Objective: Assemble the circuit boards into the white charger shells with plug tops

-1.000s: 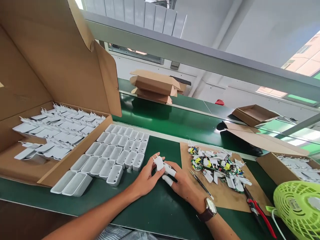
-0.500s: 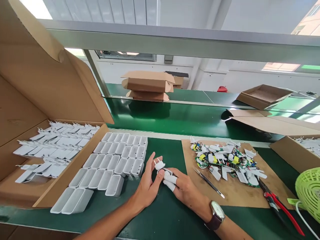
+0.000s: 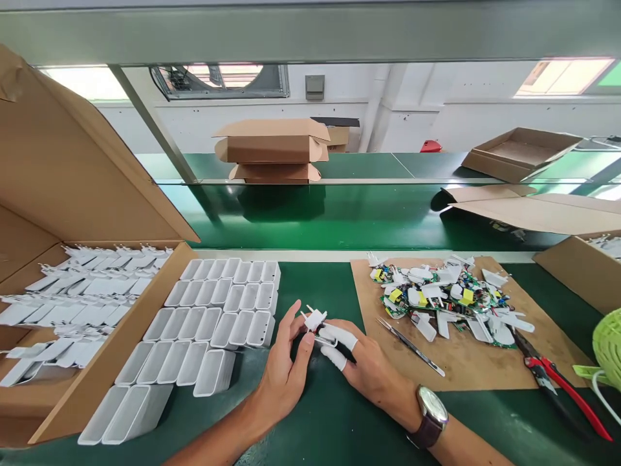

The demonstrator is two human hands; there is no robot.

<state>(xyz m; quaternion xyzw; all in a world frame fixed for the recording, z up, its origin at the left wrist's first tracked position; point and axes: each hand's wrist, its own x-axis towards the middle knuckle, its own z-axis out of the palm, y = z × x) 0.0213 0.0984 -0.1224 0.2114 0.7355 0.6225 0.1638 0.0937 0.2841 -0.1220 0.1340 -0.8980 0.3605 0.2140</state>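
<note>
A small white plug piece (image 3: 315,320) with two pins pointing up sits between my hands over the green bench. The thumb and fingers of my left hand (image 3: 284,366) close around its left side. My right hand (image 3: 371,362) has white covers on its thumb and index finger and pinches the piece from the right; a dark and shiny bit shows there, too small to make out. To the left stand rows of open white plastic casings (image 3: 189,323). On the right lies a pile of circuit boards and white plug parts (image 3: 451,298).
Tweezers (image 3: 412,346) and red-handled pliers (image 3: 557,382) lie on or by the brown cardboard sheet (image 3: 383,382). A large carton (image 3: 109,353) of white parts stands left. A green basket (image 3: 607,346) and another carton (image 3: 572,272) are right. Stacked boxes (image 3: 272,149) stand behind.
The camera view has tilted down and come closer to the bench. The plug piece has turned slightly between my fingers, and both hands stay close together on it.
</note>
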